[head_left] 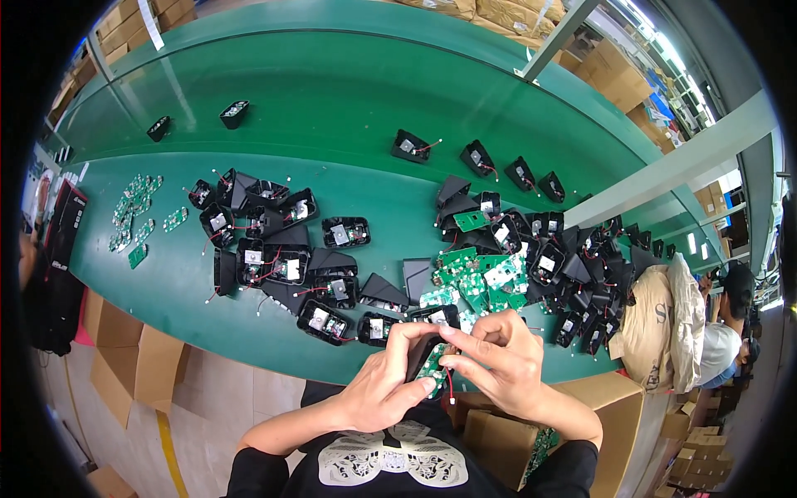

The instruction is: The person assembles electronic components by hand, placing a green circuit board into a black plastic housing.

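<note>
Close to my body, at the table's front edge, my left hand is closed round a small black plastic housing. A green circuit board sits at its open side, with the left thumb pressing on the board's lower end. My right hand grips the same housing from the other side, index finger at its upper end and thumb by the board's edge. Below the fingers hangs a red wire with a small white connector. How fully the board sits inside is hidden by my fingers.
Loose green boards lie in a pile beyond my hands. Black housings with wires cluster to the left, and more are heaped at right. Several housings stand on the green belt. An open carton is beside my lap.
</note>
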Demonstrator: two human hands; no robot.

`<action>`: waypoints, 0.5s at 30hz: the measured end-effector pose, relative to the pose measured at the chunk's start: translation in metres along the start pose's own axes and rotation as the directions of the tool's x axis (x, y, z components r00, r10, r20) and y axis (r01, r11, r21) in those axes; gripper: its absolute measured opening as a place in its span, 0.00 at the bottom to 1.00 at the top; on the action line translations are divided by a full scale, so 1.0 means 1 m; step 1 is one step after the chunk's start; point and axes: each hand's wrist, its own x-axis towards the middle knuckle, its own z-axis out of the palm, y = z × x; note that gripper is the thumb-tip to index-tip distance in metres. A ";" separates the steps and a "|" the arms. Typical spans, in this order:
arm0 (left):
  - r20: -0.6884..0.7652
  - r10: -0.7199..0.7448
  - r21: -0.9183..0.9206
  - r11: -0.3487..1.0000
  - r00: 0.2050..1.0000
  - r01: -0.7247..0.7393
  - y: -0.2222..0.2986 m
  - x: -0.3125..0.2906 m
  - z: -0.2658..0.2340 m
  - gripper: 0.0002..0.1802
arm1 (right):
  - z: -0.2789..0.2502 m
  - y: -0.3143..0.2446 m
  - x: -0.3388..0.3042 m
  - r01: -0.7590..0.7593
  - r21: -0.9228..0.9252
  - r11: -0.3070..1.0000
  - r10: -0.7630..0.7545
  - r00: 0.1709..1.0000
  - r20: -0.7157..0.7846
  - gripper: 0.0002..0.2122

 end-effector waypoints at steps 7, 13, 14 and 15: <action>0.098 -0.192 -0.010 0.981 0.977 0.194 0.018 0.004 -0.008 0.31 | -0.005 -0.001 0.004 0.088 -0.145 0.985 -0.094 0.995 -0.033 0.18; 0.045 -0.067 -0.005 0.998 0.997 0.068 0.006 -0.003 0.001 0.28 | -0.011 -0.013 0.005 0.128 -0.277 0.952 -0.122 0.992 0.036 0.19; 0.035 -0.092 -0.066 0.993 0.995 0.094 0.006 -0.004 0.001 0.27 | -0.011 -0.012 0.004 0.124 -0.283 0.951 -0.119 0.992 0.036 0.19; 0.037 -0.091 -0.066 0.993 0.995 0.093 0.007 -0.004 0.001 0.27 | -0.010 -0.010 0.003 0.123 -0.285 0.951 -0.118 0.992 0.035 0.19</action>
